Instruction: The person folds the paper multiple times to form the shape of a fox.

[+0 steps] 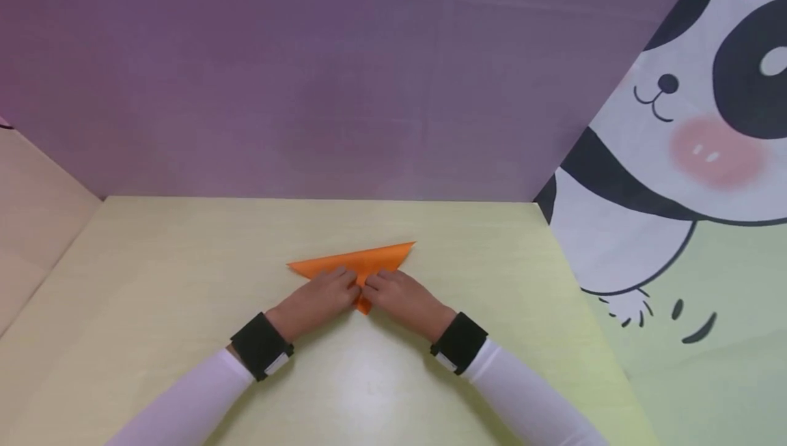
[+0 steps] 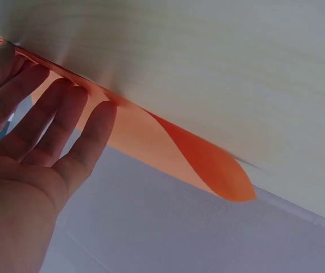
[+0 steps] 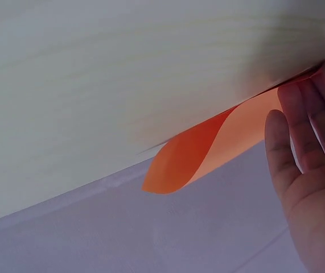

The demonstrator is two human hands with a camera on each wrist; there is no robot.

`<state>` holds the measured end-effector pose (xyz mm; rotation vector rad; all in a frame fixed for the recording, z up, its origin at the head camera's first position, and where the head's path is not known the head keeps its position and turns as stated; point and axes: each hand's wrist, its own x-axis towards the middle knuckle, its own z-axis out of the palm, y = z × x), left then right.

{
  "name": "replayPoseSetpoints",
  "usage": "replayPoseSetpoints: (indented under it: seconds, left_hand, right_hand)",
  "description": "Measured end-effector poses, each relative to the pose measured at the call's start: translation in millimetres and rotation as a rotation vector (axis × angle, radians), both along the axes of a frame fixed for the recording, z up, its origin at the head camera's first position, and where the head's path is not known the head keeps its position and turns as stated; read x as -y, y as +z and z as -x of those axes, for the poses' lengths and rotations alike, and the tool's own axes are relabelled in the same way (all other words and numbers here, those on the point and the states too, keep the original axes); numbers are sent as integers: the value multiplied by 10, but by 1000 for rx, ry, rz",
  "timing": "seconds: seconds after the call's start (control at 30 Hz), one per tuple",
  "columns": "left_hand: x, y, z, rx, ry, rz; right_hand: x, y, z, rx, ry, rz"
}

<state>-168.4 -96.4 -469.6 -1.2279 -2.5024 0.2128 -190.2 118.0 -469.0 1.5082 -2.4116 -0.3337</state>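
Observation:
A sheet of orange paper [image 1: 369,258] lies on the table, doubled over into a triangle. Its long folded edge faces away and still bulges as a soft roll, seen as an open loop at the paper's end [image 2: 225,176] in the left wrist view. My left hand [image 1: 326,299] presses its fingertips on the sheet left of the middle. Opposite it, the fingertips of my right hand [image 1: 408,299] rest on the paper, the two thumbs close together. Between the hands, the near corner [image 1: 364,306] pokes out toward me. The fingers hide part of the sheet.
The pale wood-grain table [image 1: 184,261] ends at a purple backdrop [image 1: 320,91] behind. A panda-printed cloth [image 1: 664,173] hangs along the right side. Each wrist wears a black band [image 1: 261,345].

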Motion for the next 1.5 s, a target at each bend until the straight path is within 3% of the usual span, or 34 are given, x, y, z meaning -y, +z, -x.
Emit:
replayPoseSetpoints:
  seconds: [0.3, 0.53, 0.67, 0.93, 1.17, 1.5]
  left_hand:
    - [4, -28, 6, 26, -18, -46]
    - [3, 2, 28, 72, -5, -64]
    - [6, 23, 47, 99, -11, -80]
    - [-9, -23, 54, -18, -1, 43]
    - [-18, -56, 5, -31, 3, 39]
    - [-9, -35, -35, -81, -25, 60]
  right_hand:
    - [-12, -3, 4, 30, 4, 12]
    - [-25, -21, 79, 111, 15, 88]
    - [-29, -27, 105, 91, 30, 81]
    - [-37, -30, 95, 80, 25, 63]
    - [-75, -66, 50, 14, 62, 49]
    - [-96, -67, 24, 40, 84, 47]
